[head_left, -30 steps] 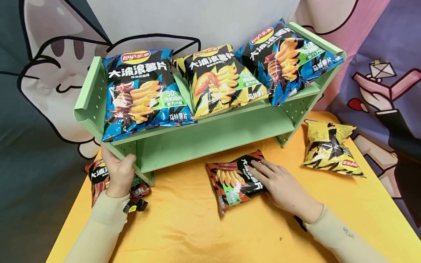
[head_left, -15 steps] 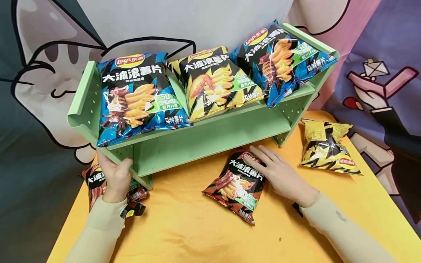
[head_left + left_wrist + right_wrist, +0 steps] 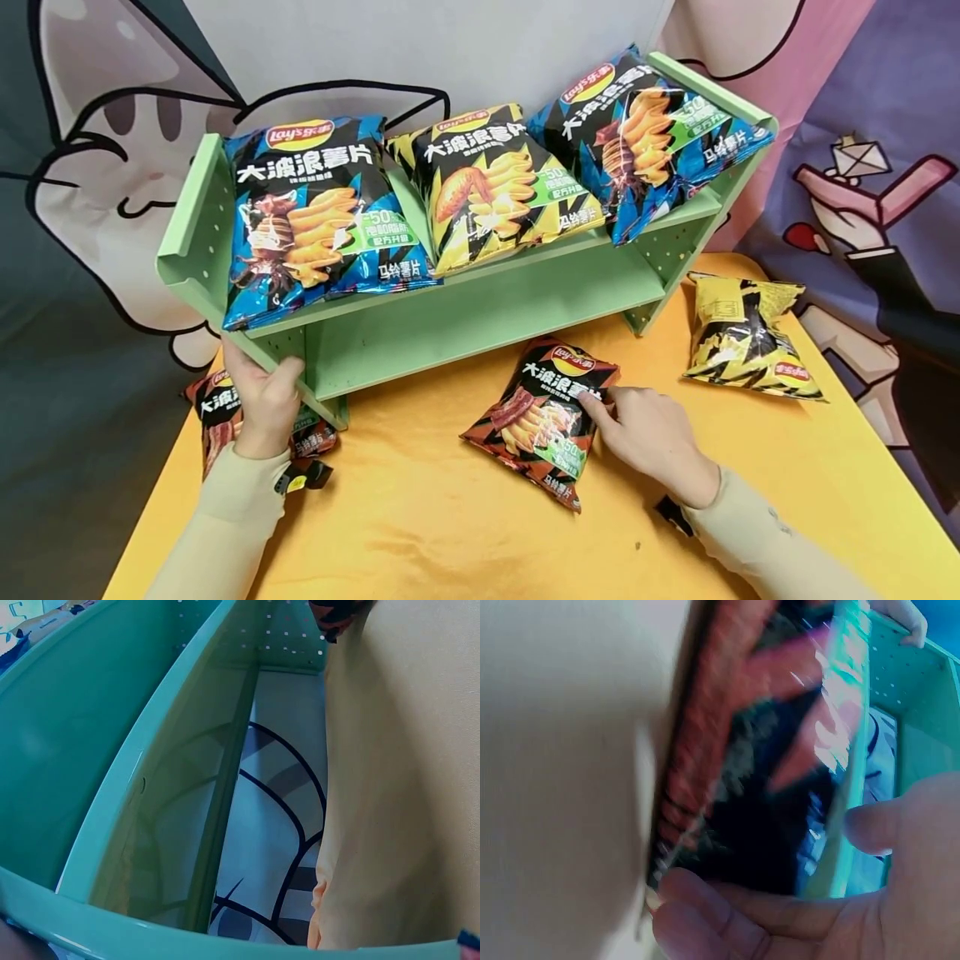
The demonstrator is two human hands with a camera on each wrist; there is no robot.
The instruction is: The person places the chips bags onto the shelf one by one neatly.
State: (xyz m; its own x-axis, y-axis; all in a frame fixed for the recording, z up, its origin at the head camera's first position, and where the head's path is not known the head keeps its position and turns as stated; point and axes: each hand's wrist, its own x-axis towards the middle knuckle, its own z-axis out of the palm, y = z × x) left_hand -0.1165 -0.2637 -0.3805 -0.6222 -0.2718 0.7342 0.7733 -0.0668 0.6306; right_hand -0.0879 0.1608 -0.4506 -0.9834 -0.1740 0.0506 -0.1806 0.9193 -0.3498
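Observation:
My left hand (image 3: 262, 400) grips the lower left side of a green two-tier shelf (image 3: 480, 325), thumb on the front and the other fingers hidden behind the panel. In the left wrist view the panel's edge (image 3: 225, 937) crosses the bottom. A red and black bag of chips (image 3: 540, 425) lies face up on the table before the shelf. My right hand (image 3: 652, 437) holds its right edge, thumb on top and the other fingers curled at the rim. In the right wrist view curled fingers (image 3: 727, 915) meet the edge of the blurred bag.
Two blue chip bags (image 3: 322, 217) (image 3: 645, 137) and a yellow one (image 3: 502, 183) lean on the upper tier. Another red bag (image 3: 311, 433) lies partly behind my left wrist. A yellow bag (image 3: 750, 337) lies at the right on the orange tablecloth (image 3: 420, 533).
The red bag has turned so that its top points toward the shelf. My right hand has gone from lying flat on it to holding its right edge. My left hand stays on the shelf.

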